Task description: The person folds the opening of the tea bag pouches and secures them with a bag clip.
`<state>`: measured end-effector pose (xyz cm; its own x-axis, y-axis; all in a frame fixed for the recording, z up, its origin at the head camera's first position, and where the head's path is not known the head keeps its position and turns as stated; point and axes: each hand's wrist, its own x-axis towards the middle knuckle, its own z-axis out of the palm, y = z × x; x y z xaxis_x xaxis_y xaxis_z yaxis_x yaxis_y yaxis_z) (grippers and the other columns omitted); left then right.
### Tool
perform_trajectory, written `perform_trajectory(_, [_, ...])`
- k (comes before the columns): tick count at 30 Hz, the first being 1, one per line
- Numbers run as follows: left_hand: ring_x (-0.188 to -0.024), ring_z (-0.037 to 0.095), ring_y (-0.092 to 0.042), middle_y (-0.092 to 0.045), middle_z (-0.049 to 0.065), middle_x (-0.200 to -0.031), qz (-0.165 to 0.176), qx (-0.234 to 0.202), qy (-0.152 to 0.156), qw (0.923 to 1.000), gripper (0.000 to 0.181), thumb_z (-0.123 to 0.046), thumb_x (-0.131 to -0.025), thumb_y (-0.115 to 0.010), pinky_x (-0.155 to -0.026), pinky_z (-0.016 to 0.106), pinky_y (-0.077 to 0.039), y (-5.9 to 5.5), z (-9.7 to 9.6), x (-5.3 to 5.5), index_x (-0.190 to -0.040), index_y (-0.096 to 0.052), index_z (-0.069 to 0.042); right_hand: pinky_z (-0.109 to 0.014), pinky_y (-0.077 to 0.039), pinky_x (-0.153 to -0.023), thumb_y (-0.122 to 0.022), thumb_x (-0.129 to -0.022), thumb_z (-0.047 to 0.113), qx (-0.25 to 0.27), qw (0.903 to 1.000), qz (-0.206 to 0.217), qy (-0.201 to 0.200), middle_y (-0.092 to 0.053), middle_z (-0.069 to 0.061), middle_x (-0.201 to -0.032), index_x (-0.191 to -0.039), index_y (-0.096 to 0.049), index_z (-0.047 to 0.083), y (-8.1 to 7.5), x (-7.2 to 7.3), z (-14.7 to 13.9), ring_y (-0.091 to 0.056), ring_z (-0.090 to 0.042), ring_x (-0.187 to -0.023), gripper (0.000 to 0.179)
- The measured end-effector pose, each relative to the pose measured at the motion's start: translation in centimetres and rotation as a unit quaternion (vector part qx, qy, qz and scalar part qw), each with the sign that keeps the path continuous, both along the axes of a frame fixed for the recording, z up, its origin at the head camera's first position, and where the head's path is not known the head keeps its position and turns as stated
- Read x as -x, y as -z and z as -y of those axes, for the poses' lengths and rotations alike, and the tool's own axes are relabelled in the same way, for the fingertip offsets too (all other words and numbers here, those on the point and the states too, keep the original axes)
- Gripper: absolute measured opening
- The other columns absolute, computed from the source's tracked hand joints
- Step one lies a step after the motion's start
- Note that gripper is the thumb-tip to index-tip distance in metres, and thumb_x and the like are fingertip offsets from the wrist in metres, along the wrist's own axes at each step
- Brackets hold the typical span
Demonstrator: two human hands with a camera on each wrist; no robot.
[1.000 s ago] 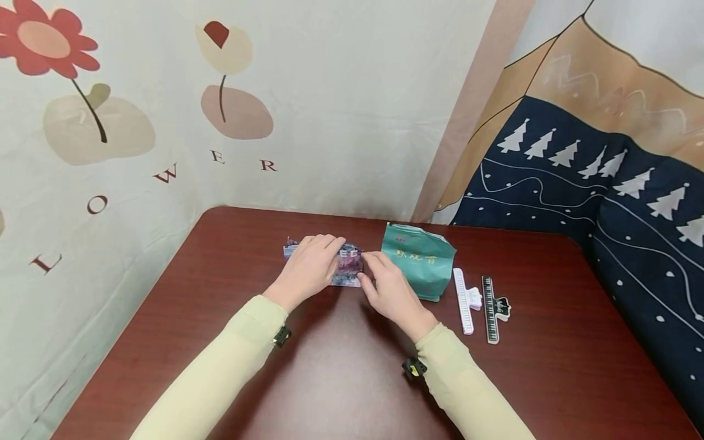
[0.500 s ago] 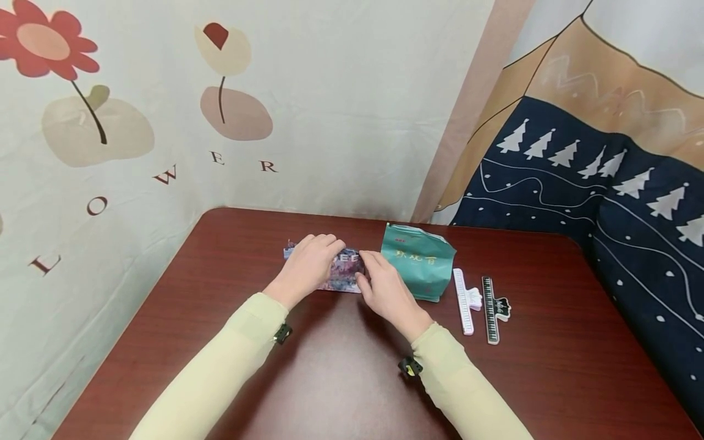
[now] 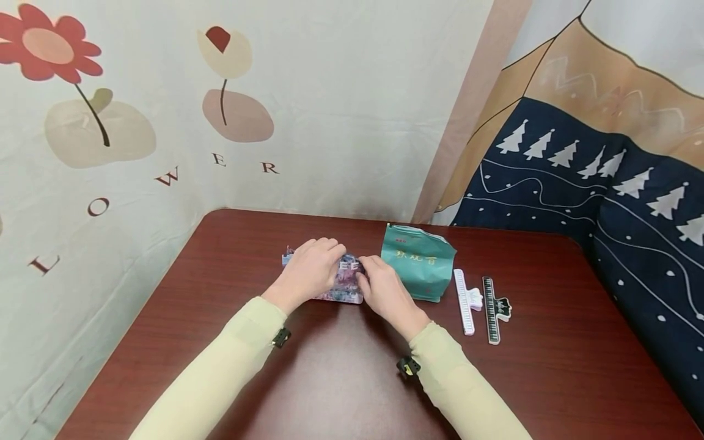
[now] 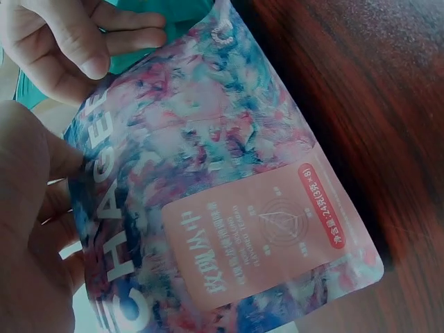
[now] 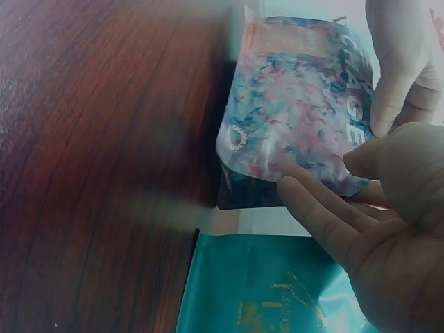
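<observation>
A pink, blue and purple pouch (image 3: 348,281) printed with "CHAGEE" is held between both hands over the table. My left hand (image 3: 310,269) grips its upper part, the fingers behind and the thumb in front in the left wrist view. My right hand (image 3: 387,290) pinches the pouch's right edge near the top, thumb on the lettered side. In the left wrist view the pouch's front (image 4: 201,139) shows a pink label (image 4: 257,236). Its dark side fold (image 5: 246,191) appears in the right wrist view. The left hand hides much of the pouch from the head view.
A green pouch (image 3: 420,266) with gold writing lies just right of the right hand. Further right are a white long-bar clip (image 3: 464,302) and a black one (image 3: 491,311), side by side. Printed cloth walls (image 3: 341,122) border the brown table (image 3: 352,366) at the back.
The lower edge of the patterned pouch has come nearer to me, and more of its front shows. Both hands keep hold of it, shifting only slightly. The green pouch and the clips stay put.
</observation>
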<state>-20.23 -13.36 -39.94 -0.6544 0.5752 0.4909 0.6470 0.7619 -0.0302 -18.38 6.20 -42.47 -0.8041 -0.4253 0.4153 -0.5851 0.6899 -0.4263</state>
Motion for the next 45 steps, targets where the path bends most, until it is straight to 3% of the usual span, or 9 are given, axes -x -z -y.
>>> perform_trajectory(6, [-0.074, 0.023, -0.064, -0.065, 0.004, -0.085, 0.027, -0.011, 0.014, 0.9995, 0.005, -0.008, -0.097, -0.066, -0.069, 0.037, -0.056, 0.4, -0.1, -0.1, -0.092, -0.065, -0.01, -0.045, -0.058, -0.084, -0.065, -0.1, 0.005, -0.006, 1.0, -0.006, -0.003, -0.067, -0.017, -0.104, -0.115, -0.067, -0.004, 0.2, 0.1, 0.1, -0.068, -0.031, -0.096, 0.018])
perform_trajectory(19, [-0.064, 0.017, -0.061, -0.067, 0.0, -0.085, 0.053, -0.004, 0.02, 0.9984, 0.009, -0.016, -0.095, -0.075, -0.06, 0.034, -0.054, 0.7, -0.3, -0.3, -0.095, -0.067, -0.011, -0.04, -0.058, -0.076, -0.066, -0.1, 0.008, -0.012, 0.9994, -0.032, 0.005, -0.067, -0.01, -0.09, -0.098, -0.068, 0.004, 0.7, 0.5, 0.5, -0.069, -0.026, -0.084, 0.005])
perform_trajectory(37, [-0.054, 0.016, -0.052, -0.06, 0.0, -0.071, 0.018, -0.019, 0.013, 0.9996, 0.017, -0.013, -0.09, -0.076, -0.051, 0.032, -0.046, 1.3, -0.8, -0.3, -0.081, -0.061, -0.012, -0.039, -0.057, -0.069, -0.067, -0.099, 0.005, 0.004, 0.998, -0.063, 0.002, -0.067, -0.01, -0.083, -0.091, -0.068, 0.004, 1.1, 0.6, 0.7, -0.069, -0.026, -0.077, 0.008])
perform_trajectory(45, [-0.057, 0.019, -0.058, -0.064, 0.001, -0.075, 0.019, -0.017, 0.011, 0.9996, 0.015, -0.014, -0.09, -0.076, -0.054, 0.036, -0.051, 1.2, -0.9, -0.3, -0.083, -0.063, -0.012, -0.04, -0.059, -0.072, -0.067, -0.098, 0.003, 0.004, 0.9985, -0.055, -0.001, -0.069, -0.011, -0.087, -0.095, -0.071, 0.004, 1.1, 0.5, 0.5, -0.071, -0.027, -0.082, 0.005])
